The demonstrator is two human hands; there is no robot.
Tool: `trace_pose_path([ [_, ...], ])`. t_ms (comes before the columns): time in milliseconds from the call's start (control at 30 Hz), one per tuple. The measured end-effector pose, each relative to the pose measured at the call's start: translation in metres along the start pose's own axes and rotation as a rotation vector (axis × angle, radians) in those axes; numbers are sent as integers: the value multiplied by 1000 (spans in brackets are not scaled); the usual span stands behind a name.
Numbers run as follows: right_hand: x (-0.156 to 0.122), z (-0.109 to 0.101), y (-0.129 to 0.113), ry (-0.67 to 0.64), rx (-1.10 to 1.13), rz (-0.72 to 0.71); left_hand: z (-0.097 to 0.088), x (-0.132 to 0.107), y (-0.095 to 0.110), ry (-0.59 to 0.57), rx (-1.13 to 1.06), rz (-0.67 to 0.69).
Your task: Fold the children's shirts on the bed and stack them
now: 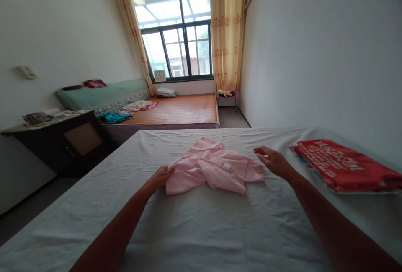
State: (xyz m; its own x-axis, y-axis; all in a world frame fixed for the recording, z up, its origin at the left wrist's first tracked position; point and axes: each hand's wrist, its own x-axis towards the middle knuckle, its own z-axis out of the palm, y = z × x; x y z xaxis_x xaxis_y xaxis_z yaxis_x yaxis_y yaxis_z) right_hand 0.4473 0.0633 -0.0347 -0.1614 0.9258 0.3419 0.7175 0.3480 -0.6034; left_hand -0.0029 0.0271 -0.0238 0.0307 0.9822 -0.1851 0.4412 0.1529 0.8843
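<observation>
A pink garment [209, 167], shaped like a small pair of pants, lies spread and wrinkled on the white sheet [194, 230]. A small white patch or tag shows on its right part. My left hand [161, 177] is closed on the garment's left edge, fingers pinching the cloth. Just beyond the garment's right side, my right hand [271, 159] is raised a little over the sheet, its fingers stretched out and holding nothing. A small white spot shows at its fingers, too small to make out.
Folded red cloth with white lettering [348, 165] tops a pile at the right. Beyond the sheet's far edge stands a bed with a brown mat [185, 110] and crumpled clothes [116, 116]. A dark cabinet [78, 138] stands left, a small stool [226, 95] by the curtain.
</observation>
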Motion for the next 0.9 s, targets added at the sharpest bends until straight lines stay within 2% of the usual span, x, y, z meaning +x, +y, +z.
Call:
trace_pose_path([
  [100, -6, 18, -24, -180, 62, -59, 4, 4, -10, 5, 34, 132],
  [167, -12, 32, -39, -253, 0, -105, 5, 5, -13, 28, 32, 188],
  [333, -20, 57, -53, -228, -221, -188, 9, 1, -11, 73, -3, 219],
  [433, -18, 55, -49, -213, -162, -123, 11, -1, -9, 126, -41, 233],
  [533, -13, 38, -46, -108, 32, -33, 9, -4, -4, 161, -157, 256],
  [633, -8, 8, -54, 121, 210, -23, 2, -12, 13, 186, -340, 318],
  [733, -3, -31, -77, 353, 287, -43, -10, -29, 49, 221, -469, 396],
  [900, 14, -96, -117, 726, 294, -148, -35, -54, 128, 295, -476, 515],
])
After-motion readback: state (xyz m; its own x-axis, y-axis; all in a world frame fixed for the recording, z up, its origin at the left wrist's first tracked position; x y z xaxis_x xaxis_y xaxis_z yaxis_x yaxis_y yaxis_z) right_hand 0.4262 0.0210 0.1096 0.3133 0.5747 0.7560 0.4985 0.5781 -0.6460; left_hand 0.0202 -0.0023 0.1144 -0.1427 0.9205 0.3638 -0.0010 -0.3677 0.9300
